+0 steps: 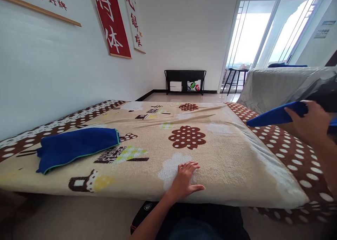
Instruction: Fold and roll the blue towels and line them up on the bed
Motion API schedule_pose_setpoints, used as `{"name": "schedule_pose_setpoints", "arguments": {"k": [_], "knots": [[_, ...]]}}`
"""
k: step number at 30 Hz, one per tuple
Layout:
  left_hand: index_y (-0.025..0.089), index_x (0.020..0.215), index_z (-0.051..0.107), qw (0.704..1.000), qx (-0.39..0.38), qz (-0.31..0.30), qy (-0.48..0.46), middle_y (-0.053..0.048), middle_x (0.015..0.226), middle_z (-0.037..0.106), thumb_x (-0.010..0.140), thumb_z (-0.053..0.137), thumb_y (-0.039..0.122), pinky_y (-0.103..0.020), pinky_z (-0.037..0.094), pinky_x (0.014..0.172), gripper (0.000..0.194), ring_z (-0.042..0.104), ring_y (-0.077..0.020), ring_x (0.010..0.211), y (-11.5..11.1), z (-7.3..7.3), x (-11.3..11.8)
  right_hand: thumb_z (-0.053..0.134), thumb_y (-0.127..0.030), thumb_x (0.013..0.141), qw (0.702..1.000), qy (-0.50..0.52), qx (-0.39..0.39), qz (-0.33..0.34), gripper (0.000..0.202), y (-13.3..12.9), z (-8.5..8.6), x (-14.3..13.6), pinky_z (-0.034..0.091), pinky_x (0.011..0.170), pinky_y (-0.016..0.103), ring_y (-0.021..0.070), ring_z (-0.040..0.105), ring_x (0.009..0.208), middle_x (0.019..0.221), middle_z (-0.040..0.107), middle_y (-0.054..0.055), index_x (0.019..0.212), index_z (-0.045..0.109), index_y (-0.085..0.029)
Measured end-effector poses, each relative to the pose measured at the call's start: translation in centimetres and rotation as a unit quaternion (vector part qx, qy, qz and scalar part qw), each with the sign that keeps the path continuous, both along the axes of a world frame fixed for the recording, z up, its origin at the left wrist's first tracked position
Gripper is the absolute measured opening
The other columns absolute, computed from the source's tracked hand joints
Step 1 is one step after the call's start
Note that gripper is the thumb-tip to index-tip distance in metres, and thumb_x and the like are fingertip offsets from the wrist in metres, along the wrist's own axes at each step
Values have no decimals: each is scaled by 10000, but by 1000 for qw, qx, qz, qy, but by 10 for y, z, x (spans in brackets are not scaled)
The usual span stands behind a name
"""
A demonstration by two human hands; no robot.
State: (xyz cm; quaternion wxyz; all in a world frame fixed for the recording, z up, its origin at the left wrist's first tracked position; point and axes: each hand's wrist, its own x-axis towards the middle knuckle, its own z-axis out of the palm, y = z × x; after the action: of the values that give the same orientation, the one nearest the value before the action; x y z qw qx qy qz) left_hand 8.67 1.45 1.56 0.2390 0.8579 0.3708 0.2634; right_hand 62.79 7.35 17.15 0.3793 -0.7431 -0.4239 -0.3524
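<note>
My left hand (185, 179) rests on the beige patterned blanket (223, 159) near its front edge, fingers spread and holding nothing. At the far right, my right hand (313, 122) is raised over the brown polka-dot border, its fingers gripping a blue cloth (279, 115) that points to the left. Another blue cloth (79, 145), edged in green, lies on the left part of the blanket, away from both hands.
A grey-covered piece of furniture (276, 84) stands at the right, with a black stool (234, 79) beside it. Against the back wall is a low black rack (185, 75) holding a white box. Scrolls (113, 22) hang on the left wall.
</note>
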Motion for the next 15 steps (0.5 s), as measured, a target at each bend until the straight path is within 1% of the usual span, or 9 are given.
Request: {"name": "schedule_pose_setpoints", "arguments": {"k": [2, 3, 5, 6, 7, 8, 10, 13, 15], "knots": [[266, 1258, 575, 1000, 1, -2, -4, -97, 1426, 550, 694, 776, 618, -502, 274, 1108, 695, 438, -316, 1364, 0, 0, -1, 648, -663, 713, 995, 2, -95, 17, 696, -3, -51, -5, 275, 612, 365, 215, 630, 725, 901, 674, 216, 1013, 676, -36], [267, 1251, 579, 1000, 0, -2, -5, -94, 1427, 550, 696, 776, 613, -501, 273, 1108, 683, 437, -314, 1364, 0, 0, -1, 682, -620, 713, 990, -2, -139, 34, 628, -9, -79, -8, 269, 596, 352, 185, 593, 643, 846, 677, 175, 1034, 665, -81], [269, 1237, 588, 1000, -3, -3, -5, -89, 1427, 550, 700, 783, 597, -501, 274, 1105, 659, 437, -313, 1363, 0, 0, -2, 690, -507, 741, 978, -39, -189, 80, 458, -24, -132, -15, 280, 582, 338, 177, 548, 593, 811, 666, 136, 1006, 639, -136], [272, 1231, 592, 1000, -5, -3, -5, -87, 1426, 550, 701, 789, 585, -502, 273, 1105, 647, 436, -313, 1363, 0, 0, -2, 697, -471, 733, 974, -45, -201, 96, 402, -33, -153, -18, 294, 585, 334, 187, 554, 610, 821, 664, 125, 977, 628, -159], [276, 1228, 596, 1000, -5, -3, -4, -84, 1426, 551, 702, 796, 568, -503, 273, 1106, 635, 436, -313, 1363, 0, 1, -1, 695, -464, 724, 972, -47, -206, 104, 378, -42, -170, -21, 307, 591, 336, 198, 558, 621, 817, 659, 116, 953, 618, -174], [280, 1224, 599, 1000, -5, -2, -3, -80, 1426, 551, 703, 803, 550, -505, 273, 1106, 621, 436, -313, 1362, 0, 1, -1, 682, -465, 729, 971, -49, -206, 108, 369, -50, -183, -23, 320, 595, 341, 209, 562, 630, 824, 655, 117, 952, 610, -181], [286, 1216, 607, 1000, -6, -3, -3, -74, 1425, 552, 713, 810, 514, -506, 277, 1109, 589, 438, -310, 1362, 0, 2, 0, 647, -480, 750, 973, -49, -202, 104, 376, -61, -197, -24, 346, 602, 354, 228, 575, 647, 847, 654, 123, 983, 599, -188], [288, 1197, 621, 1000, -14, -7, -10, -72, 1429, 547, 758, 783, 468, -488, 302, 1109, 501, 448, -298, 1357, -2, 3, -3, 602, -506, 787, 970, -42, -214, 105, 415, -70, -201, -23, 390, 614, 368, 257, 609, 693, 911, 668, 137, 1064, 584, -198], [289, 1183, 629, 1000, -18, -7, -20, -69, 1442, 535, 814, 730, 444, -465, 325, 1108, 412, 459, -282, 1352, 1, 5, -14, 579, -546, 804, 968, -44, -220, 108, 462, -74, -202, -24, 420, 639, 376, 281, 638, 764, 971, 674, 145, 1112, 572, -202]]}}
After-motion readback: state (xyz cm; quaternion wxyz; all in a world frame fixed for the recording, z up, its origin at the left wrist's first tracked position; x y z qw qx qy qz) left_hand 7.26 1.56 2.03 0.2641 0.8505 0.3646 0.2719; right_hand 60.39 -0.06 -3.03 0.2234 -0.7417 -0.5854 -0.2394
